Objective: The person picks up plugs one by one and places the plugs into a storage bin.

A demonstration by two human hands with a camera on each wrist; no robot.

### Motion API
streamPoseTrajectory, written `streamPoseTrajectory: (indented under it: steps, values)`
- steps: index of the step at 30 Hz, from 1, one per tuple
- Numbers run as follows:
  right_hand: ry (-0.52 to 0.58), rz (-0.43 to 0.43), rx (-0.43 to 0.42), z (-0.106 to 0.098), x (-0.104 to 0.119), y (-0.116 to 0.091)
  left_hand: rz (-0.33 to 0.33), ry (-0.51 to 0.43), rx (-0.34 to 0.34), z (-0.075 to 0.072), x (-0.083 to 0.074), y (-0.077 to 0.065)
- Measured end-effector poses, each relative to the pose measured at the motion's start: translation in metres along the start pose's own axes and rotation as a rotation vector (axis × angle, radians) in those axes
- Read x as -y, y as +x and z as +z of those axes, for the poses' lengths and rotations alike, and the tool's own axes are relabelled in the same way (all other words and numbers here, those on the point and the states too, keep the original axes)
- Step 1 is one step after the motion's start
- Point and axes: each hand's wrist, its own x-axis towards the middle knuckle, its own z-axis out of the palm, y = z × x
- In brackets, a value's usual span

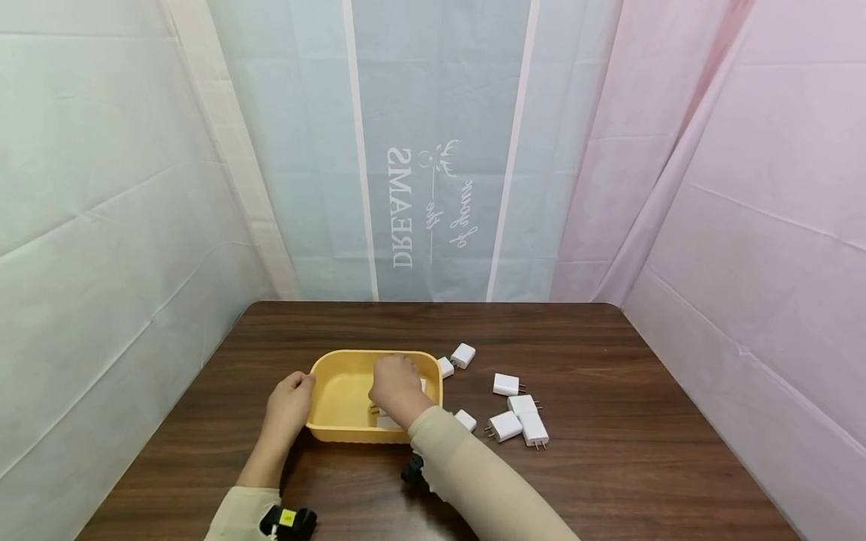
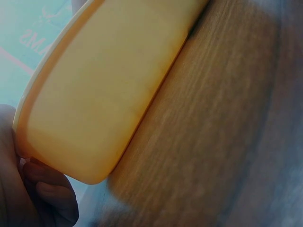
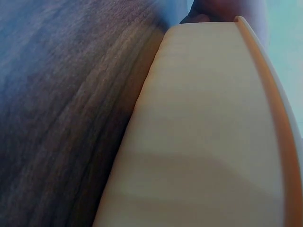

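Observation:
A yellow plastic basket (image 1: 347,391) sits on the table, with several white plug-in chargers (image 1: 388,422) in its right part. My left hand (image 1: 289,404) grips the basket's left rim, thumb at the rim and fingers curled against the outside wall, as the left wrist view also shows. My right hand (image 1: 398,382) reaches over the front rim and down into the right half of the basket, back of the hand up. Its fingertips are hidden, so whether they hold a charger cannot be seen. Metal prongs show just below that hand. The right wrist view shows mostly the basket's outer wall (image 3: 203,123).
On the dark wooden table (image 1: 609,466), right of the basket, lie several loose white chargers, among them one at the back (image 1: 463,355) and a cluster (image 1: 522,406) farther right. One charger (image 1: 465,420) lies close against the basket's right side. Cloth walls (image 1: 433,90) enclose the table.

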Motion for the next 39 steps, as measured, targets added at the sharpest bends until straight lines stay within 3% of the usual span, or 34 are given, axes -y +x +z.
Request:
streamPoseTrajectory:
  steps: [18, 39]
  values:
    - [0.01, -0.007, 0.0, -0.0037, -0.0011, -0.0042, 0.007, 0.015, 0.002, -0.0003, 0.0008, -0.0006]
    - [0.019, -0.066, -0.058, -0.0096, -0.0067, -0.0099, 0.01, 0.018, -0.005, 0.0005, 0.0009, 0.0002]
